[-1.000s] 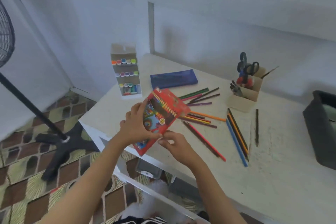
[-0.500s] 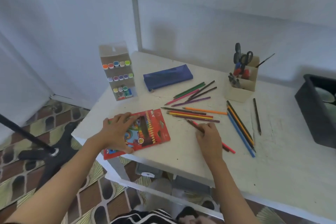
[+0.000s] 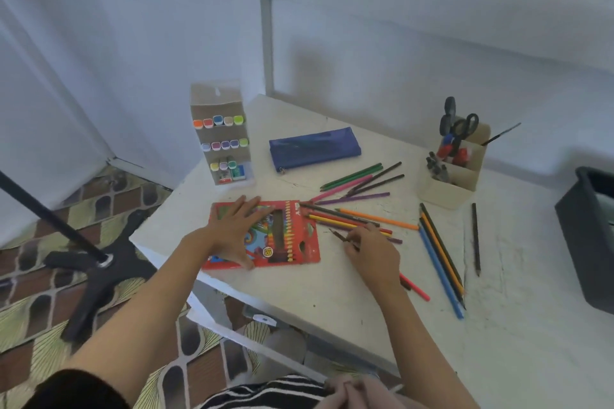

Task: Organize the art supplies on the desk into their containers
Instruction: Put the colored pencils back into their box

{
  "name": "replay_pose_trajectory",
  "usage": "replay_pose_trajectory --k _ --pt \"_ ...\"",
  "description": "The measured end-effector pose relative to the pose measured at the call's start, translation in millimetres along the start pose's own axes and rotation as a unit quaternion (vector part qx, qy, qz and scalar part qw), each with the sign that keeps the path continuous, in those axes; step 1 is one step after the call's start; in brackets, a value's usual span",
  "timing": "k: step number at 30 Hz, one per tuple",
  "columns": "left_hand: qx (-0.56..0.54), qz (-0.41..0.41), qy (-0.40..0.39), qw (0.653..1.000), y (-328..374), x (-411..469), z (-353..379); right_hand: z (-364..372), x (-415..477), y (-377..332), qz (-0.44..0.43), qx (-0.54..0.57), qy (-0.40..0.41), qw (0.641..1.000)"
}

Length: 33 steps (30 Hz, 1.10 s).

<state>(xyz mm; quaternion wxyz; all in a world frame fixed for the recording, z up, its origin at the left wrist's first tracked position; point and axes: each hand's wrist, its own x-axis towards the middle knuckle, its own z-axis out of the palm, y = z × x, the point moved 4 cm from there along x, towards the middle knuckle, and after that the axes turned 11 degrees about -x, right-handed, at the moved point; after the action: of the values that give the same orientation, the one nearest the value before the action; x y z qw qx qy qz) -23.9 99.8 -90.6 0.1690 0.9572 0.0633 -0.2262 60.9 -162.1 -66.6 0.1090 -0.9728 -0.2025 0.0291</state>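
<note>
White desk (image 3: 332, 302) carries scattered coloured pencils (image 3: 378, 218). Left hand (image 3: 232, 229) lies flat, fingers spread, on the red pencil box (image 3: 299, 209). At its 3 o'clock, right hand (image 3: 373, 254) pinches a dark pencil (image 3: 339, 235).

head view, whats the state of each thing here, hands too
box: flat on the desk, pressed by the left hand
left hand: open, fingers spread on the box
right hand: pinching a dark pencil
dark pencil: in the right hand's pinch
loose pencils: scattered on the desk, not boxed
pencil case: flat, looks zipped
scissors: upright in the holder, handles up
marker rack: upright, stocked
</note>
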Motion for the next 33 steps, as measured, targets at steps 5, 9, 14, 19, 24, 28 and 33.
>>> replay_pose_trajectory --k 5,9,14,19,24,28,33 --pt "-0.005 -0.044 -0.006 0.999 -12.4 -11.1 -4.9 -23.8 18.1 -12.9 -0.053 0.143 0.018 0.988" --pt "-0.045 -0.106 0.027 0.993 -22.2 -23.4 -3.8 -35.3 34.7 -24.5 -0.056 0.317 0.037 0.946" --pt "-0.116 -0.146 0.147 0.971 -10.3 -41.6 12.4 -30.4 34.2 -18.8 0.01 0.547 0.056 0.835" --pt "-0.219 -0.221 0.356 0.881 -6.6 -47.4 34.7 3.5 22.4 -12.7 0.063 0.665 0.002 0.745" --pt "-0.216 -0.355 0.399 0.817 -3.8 -40.0 44.4 31.8 -1.8 -22.4 -0.002 0.543 -0.073 0.837" --pt "-0.208 -0.374 0.387 0.817 -1.4 -39.0 42.7 38.5 -3.7 -32.5 -0.162 0.375 -0.056 0.911" --pt "-0.205 -0.385 0.376 0.818 -0.1 -35.1 41.4 48.9 -0.1 -48.7 -0.181 0.211 -0.054 0.959"
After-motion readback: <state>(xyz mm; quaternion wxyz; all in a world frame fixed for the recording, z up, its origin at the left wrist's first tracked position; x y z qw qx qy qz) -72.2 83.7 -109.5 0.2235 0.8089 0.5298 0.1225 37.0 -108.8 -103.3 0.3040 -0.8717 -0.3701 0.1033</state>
